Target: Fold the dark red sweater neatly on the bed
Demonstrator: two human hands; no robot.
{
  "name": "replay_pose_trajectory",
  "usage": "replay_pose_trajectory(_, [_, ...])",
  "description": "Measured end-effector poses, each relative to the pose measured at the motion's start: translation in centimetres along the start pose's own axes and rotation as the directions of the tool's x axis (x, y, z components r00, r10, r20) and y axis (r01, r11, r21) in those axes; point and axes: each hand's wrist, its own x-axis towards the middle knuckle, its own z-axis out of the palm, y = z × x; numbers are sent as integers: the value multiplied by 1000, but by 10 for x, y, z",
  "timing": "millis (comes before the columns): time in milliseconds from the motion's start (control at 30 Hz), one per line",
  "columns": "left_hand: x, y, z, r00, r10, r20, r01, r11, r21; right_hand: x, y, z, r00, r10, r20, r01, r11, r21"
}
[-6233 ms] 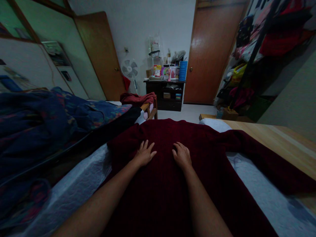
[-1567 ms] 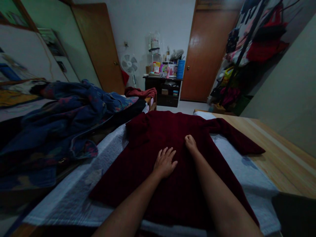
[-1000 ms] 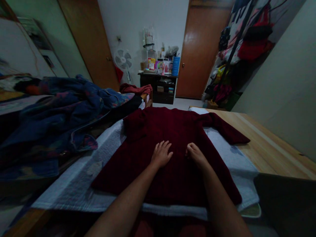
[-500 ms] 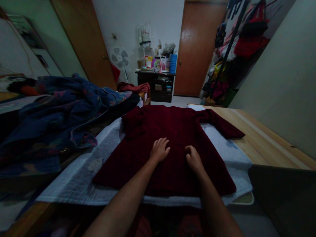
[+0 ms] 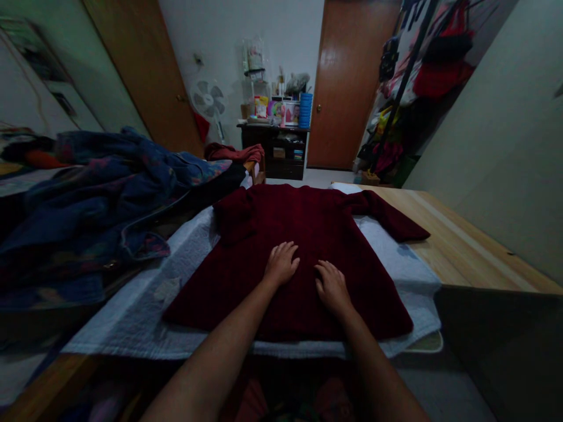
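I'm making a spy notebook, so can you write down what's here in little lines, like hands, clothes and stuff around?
Left hand: open, flat on the dark red top
Right hand: on the same top, fingers a little bent
Dark red top: spread out; right sleeve reaches the wooden surface, left sleeve looks folded in
Under it: pale blue cloth
To the left: heaped blue patterned clothes
At the back: white fan, dark cabinet
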Motion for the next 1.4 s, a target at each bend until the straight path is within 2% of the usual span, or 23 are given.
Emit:
replay_pose_trajectory(100, [-4,0,-2,999,12,29,-12,1000,5,0,0,-1,1000,-3,-3,3,1000,-2])
replay_pose_trajectory(233, [-16,0,-7,989,25,146,-26,1000,4,0,0,0,1000,-1,1,1,1000,-5])
replay_pose_trajectory(400, [-44,3,-19,955,46,293,-43,999,-18,0,1,1,1000,-4,4,4,1000,-7])
replay_pose_trajectory(500, [-62,7,-24,938,71,338,-63,997,-34,1,2,1,1000,3,14,-3,1000,-14])
replay_pose_trajectory(600, [-75,11,-25,951,76,298,-75,997,-17,1,1,0,1000,8,27,-8,1000,-21])
replay_pose_trajectory(767, [-85,15,-19,988,89,127,-94,995,33,-6,-7,-5,994,-8,106,13,999,-49])
replay_pose_trajectory(900, [-85,14,-18,990,95,107,-96,995,9,-18,-14,-7,985,-64,158,75,995,-60])
replay_pose_trajectory(1033, [-85,13,-18,991,101,90,-97,994,-54,-26,-17,-7,986,-78,150,90,993,-74])
replay_pose_trajectory(1133, [-88,11,-19,986,125,114,-112,987,-115,-27,-17,-8,988,-81,132,92,993,-79])
replay_pose_trajectory(1400, [-95,14,-33,933,146,328,-92,981,-173,-26,-15,-5,992,-91,86,97,993,-64])
